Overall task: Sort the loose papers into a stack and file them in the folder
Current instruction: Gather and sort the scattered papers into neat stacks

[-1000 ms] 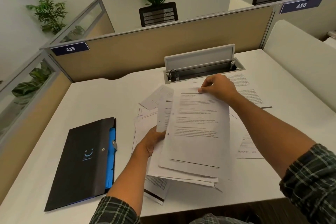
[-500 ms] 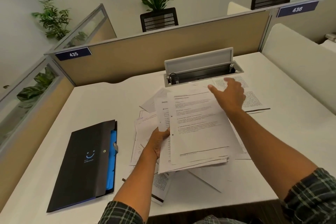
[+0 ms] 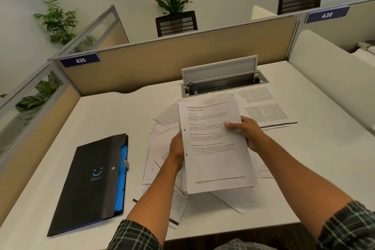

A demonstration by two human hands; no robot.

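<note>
A stack of printed white papers [image 3: 215, 148] is held above the desk between both hands. My left hand [image 3: 176, 150] grips its left edge, and my right hand [image 3: 248, 134] grips its right edge with the thumb lying on the top sheet. Under and around the stack, several loose sheets [image 3: 160, 144] lie scattered on the white desk [image 3: 113, 119]. One printed page [image 3: 261, 107] lies apart at the far right. A black folder [image 3: 89, 182] with blue inner dividers lies shut on the desk to the left.
An open cable tray [image 3: 223, 83] with a raised lid sits in the desk behind the papers. Beige partition panels [image 3: 162, 61] close off the back and left. A white divider [image 3: 332, 79] stands on the right. The desk's front edge runs just beneath my forearms.
My right hand came back from reaching toward the far sheets and took hold of the stack's right edge. The stack now sits squarer and more upright between both hands.
</note>
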